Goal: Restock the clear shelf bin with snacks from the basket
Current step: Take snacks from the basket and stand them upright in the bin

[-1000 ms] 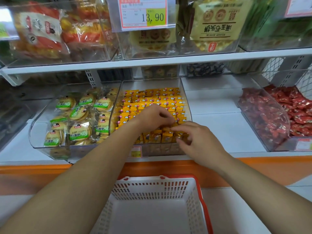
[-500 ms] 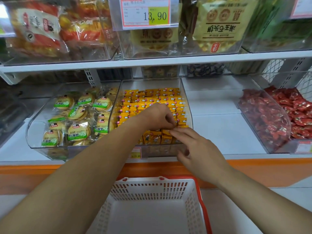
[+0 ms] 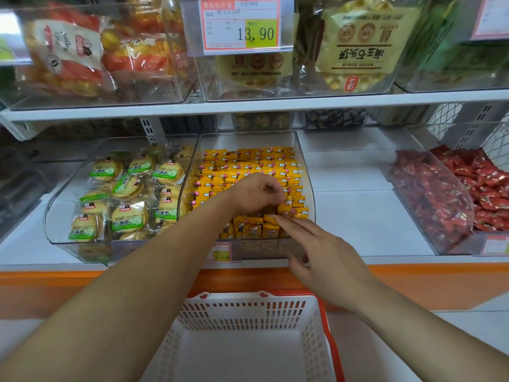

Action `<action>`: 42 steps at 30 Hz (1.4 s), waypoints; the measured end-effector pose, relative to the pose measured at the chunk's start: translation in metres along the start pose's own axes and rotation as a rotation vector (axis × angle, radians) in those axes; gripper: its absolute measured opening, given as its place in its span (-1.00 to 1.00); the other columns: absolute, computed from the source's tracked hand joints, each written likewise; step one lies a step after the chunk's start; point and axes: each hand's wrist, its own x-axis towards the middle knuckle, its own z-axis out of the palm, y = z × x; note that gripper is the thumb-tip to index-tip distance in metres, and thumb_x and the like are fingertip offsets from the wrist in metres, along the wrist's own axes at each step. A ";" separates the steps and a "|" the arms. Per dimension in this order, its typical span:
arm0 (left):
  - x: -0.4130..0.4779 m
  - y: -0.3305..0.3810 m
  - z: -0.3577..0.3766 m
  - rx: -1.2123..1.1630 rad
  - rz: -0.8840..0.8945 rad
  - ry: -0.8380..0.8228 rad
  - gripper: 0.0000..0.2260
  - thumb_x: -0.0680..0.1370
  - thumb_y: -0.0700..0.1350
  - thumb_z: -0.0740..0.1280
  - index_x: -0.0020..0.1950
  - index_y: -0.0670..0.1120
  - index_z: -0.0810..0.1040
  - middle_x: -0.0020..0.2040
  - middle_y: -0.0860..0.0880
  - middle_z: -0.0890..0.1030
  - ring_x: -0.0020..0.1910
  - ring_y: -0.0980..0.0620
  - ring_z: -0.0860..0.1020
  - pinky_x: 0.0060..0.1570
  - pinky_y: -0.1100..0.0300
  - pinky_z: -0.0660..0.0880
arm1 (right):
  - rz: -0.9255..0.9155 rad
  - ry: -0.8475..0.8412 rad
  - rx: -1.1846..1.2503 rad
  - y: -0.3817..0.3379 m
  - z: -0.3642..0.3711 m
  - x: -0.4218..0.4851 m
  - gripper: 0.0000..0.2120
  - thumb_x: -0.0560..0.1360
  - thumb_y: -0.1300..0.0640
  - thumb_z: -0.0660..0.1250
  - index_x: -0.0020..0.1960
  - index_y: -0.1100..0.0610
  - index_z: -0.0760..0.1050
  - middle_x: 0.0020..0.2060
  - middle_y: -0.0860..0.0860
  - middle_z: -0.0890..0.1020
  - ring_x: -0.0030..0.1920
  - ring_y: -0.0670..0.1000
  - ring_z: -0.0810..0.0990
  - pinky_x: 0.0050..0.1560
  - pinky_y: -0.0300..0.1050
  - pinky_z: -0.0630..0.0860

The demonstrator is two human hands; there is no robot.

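The clear shelf bin (image 3: 308, 172) on the lower shelf holds neat rows of yellow snack packs (image 3: 248, 161). My left hand (image 3: 254, 193) reaches into it, fingers curled down on a pack near the front right; the pack itself is mostly hidden under the fingers. From the right, my right hand (image 3: 325, 257) comes over the bin's front edge, its straight fingers touching the tops of the front row. Below my arms sits the white basket (image 3: 248, 312) with a red rim; the part of its floor that shows is bare.
A clear bin of green-labelled round biscuits (image 3: 124, 199) stands left of the yellow one. A bin of red-wrapped candies (image 3: 440, 194) stands at the right, with bare white shelf between. An upper shelf with bagged snacks and a price tag (image 3: 239, 24) overhangs.
My right hand's fingers have straightened and settled on the front row of packs. My left hand has stayed in nearly the same place in the bin.
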 end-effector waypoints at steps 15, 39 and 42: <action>-0.048 -0.002 0.002 -0.128 0.036 0.031 -0.81 0.61 -0.08 0.42 0.21 -0.02 0.65 0.06 0.10 0.67 0.06 0.25 0.61 0.06 0.42 0.51 | 0.030 -0.029 -0.176 -0.011 -0.006 0.018 -0.40 0.56 -0.21 0.16 0.52 -0.13 0.04 0.14 -0.06 0.62 0.00 0.07 0.65 -0.11 -0.02 0.56; -0.020 -0.018 -0.008 0.215 -0.061 0.052 -0.92 0.54 -0.05 0.50 0.02 0.03 0.75 -0.10 0.12 0.69 -0.09 0.18 0.61 -0.06 0.21 0.57 | -0.063 0.133 0.098 -0.013 -0.002 0.019 -0.68 0.57 0.06 0.32 0.31 -0.08 0.55 0.26 -0.20 0.51 -0.08 -0.19 0.56 -0.10 -0.24 0.57; -0.012 -0.020 -0.009 0.175 -0.061 0.016 -0.96 0.53 -0.09 0.52 -0.09 0.05 0.71 -0.16 0.15 0.67 -0.15 0.20 0.62 -0.07 0.20 0.62 | -0.084 0.146 0.112 -0.009 -0.003 0.021 -0.70 0.57 0.08 0.35 0.29 -0.07 0.58 0.24 -0.18 0.54 -0.07 -0.20 0.58 -0.10 -0.21 0.60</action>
